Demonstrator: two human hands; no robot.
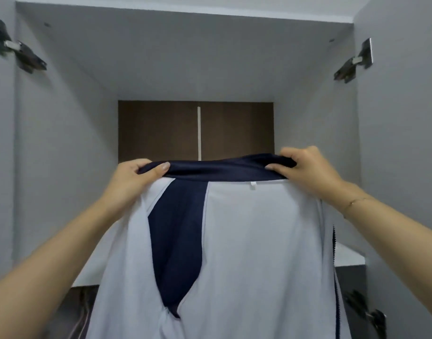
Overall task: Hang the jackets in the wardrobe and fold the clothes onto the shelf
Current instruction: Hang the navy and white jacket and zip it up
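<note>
A white jacket point(254, 253) with a navy collar and a navy panel hangs in front of me, inside lining facing me. My left hand point(134, 177) pinches the left end of the navy collar point(219, 168). My right hand point(310, 168) grips the collar's right end. Both hands hold it up at the level of the wardrobe's upper compartment point(185, 69). A zipper edge shows down the jacket's right side. The jacket hides most of the shelf point(349, 255) below.
The wardrobe has grey side walls and a dark brown back panel point(161, 130). Metal door hinges sit at the upper left point(19, 50), upper right point(354, 62) and lower right point(366, 311). Striped fabric point(80, 319) shows at the lower left under the shelf.
</note>
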